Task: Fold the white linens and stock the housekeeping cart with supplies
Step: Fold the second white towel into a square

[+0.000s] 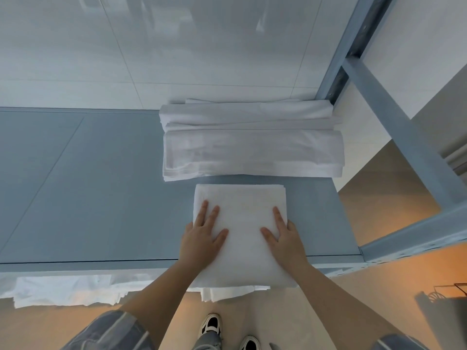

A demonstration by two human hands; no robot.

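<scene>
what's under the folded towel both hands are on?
The folded towel lies on the blue shelf, its near end overhanging. White linen peeks out below; anything directly beneath is covered.

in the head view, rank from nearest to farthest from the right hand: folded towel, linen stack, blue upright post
1. Folded towel: directly under the right hand.
2. Linen stack: just beyond the towel.
3. Blue upright post: far back, to the right.

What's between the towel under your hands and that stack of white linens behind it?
Only a bare strip of blue shelf separates the folded towel from the linen stack, seen from the head camera.
</scene>
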